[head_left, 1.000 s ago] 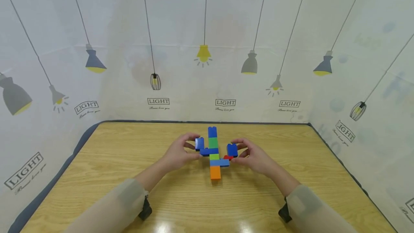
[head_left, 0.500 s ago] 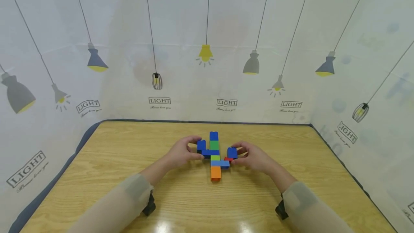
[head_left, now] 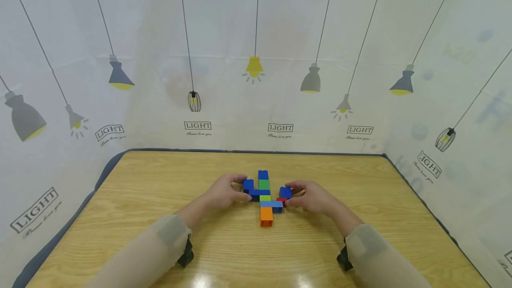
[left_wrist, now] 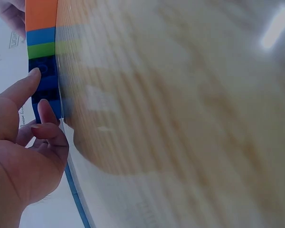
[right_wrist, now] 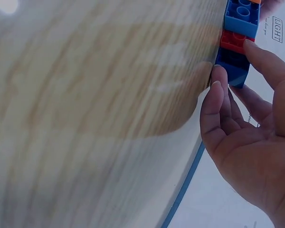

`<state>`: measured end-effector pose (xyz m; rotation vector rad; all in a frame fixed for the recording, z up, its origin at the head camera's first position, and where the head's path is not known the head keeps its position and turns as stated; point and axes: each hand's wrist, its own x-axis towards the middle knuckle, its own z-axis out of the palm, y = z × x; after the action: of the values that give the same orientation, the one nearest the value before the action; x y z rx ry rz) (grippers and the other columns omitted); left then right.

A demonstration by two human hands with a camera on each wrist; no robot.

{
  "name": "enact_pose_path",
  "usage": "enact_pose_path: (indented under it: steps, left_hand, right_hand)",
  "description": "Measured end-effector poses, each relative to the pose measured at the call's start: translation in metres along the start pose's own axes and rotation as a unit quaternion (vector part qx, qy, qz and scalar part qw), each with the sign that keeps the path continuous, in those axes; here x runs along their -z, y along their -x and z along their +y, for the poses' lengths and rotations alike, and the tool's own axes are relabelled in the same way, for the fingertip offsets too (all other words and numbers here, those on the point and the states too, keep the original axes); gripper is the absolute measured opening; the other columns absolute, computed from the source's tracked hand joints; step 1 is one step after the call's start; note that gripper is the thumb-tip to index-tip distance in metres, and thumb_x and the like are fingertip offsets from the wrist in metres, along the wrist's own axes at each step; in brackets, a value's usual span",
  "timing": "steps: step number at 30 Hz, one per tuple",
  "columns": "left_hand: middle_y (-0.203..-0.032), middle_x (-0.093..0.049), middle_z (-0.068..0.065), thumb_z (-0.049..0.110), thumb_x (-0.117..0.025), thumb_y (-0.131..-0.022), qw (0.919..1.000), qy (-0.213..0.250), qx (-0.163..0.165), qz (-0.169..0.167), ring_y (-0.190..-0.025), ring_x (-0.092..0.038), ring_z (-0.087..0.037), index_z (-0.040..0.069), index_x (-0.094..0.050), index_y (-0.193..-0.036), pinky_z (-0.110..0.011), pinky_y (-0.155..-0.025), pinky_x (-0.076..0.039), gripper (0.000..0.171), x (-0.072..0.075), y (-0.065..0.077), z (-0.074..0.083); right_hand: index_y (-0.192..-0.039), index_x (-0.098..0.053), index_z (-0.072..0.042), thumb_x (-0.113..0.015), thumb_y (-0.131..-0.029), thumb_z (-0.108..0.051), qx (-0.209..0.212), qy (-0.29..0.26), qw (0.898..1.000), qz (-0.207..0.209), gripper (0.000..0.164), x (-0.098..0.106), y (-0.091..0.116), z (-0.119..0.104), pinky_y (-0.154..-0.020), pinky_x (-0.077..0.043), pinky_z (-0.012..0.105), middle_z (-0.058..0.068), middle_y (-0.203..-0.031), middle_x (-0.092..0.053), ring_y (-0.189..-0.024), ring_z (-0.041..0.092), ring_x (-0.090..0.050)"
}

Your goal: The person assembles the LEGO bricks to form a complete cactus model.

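In the head view, a figure made of joined toy building bricks lies at the middle of the wooden table. Its column runs from an orange brick at the near end, through light blue, lime and green, to a blue brick at the far end. My left hand pinches the blue brick arm on the left between thumb and fingers. On the other side, my right hand grips the right arm, with its thumb at the red brick and fingers by the blue end brick.
The wooden table ends at a dark blue edge along the back and sides. Behind it hangs a pale cloth printed with lamps. Dark wrist devices sit below both sleeves.
Held by both hands, the brick figure has come slightly nearer and tipped flatter, its far end dropping. The open underside of the orange brick now shows. Both hands keep their hold.
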<state>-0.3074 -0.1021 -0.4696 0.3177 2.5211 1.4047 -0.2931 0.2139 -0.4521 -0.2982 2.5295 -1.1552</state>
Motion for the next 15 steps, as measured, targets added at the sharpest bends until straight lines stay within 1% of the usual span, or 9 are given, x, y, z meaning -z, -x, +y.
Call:
enact_pose_path:
  steps: [2,5,10,15]
  left_hand:
    - [-0.153,-0.065,-0.013,0.022,-0.090,-0.093,1.0000,-0.001,0.003,0.000,-0.124,-0.066,-0.024,0.007,-0.060,-0.155,-0.048,-0.117,-0.054,0.070,-0.0004,-0.0001,0.0001]
    - [-0.153,-0.065,-0.013,0.022,-0.090,-0.094,1.0000,-0.005,0.001,-0.001,-0.127,-0.065,-0.024,0.007,-0.060,-0.155,-0.051,-0.121,-0.051,0.070,-0.0007,-0.0006,-0.0007]
    - [-0.155,-0.064,-0.013,0.023,-0.089,-0.095,1.0000,-0.003,0.005,-0.001,-0.130,-0.064,-0.026,0.008,-0.059,-0.156,-0.052,-0.123,-0.048,0.070,-0.0011,-0.0007,-0.0027]
    - [-0.157,-0.063,-0.013,0.023,-0.090,-0.094,1.0000,-0.006,0.001,0.000,-0.137,-0.062,-0.029,0.008,-0.059,-0.157,-0.055,-0.126,-0.045,0.071,-0.0009,0.0000,-0.0039]
  right_hand:
    - [-0.153,-0.063,-0.011,-0.087,-0.096,-0.025,-0.001,-0.002,1.000,0.000,0.064,0.0000,-0.0007,0.0003,-0.076,-0.061,0.035,0.013,-0.139,-0.070,-0.099,0.021,-0.067]
    - [-0.154,-0.062,-0.010,-0.087,-0.096,-0.025,-0.001,-0.006,1.000,-0.002,0.065,0.0000,-0.0013,0.0014,-0.077,-0.061,0.034,0.013,-0.140,-0.070,-0.101,0.021,-0.067]
    - [-0.154,-0.061,-0.009,-0.086,-0.097,-0.025,0.005,-0.009,1.000,-0.003,0.064,-0.0007,-0.0022,0.0033,-0.078,-0.061,0.034,0.014,-0.140,-0.069,-0.104,0.021,-0.067]
    - [-0.156,-0.060,-0.009,-0.087,-0.097,-0.027,0.006,-0.004,1.000,-0.005,0.068,-0.0009,-0.0033,0.0041,-0.080,-0.062,0.034,0.014,-0.142,-0.069,-0.108,0.022,-0.068]
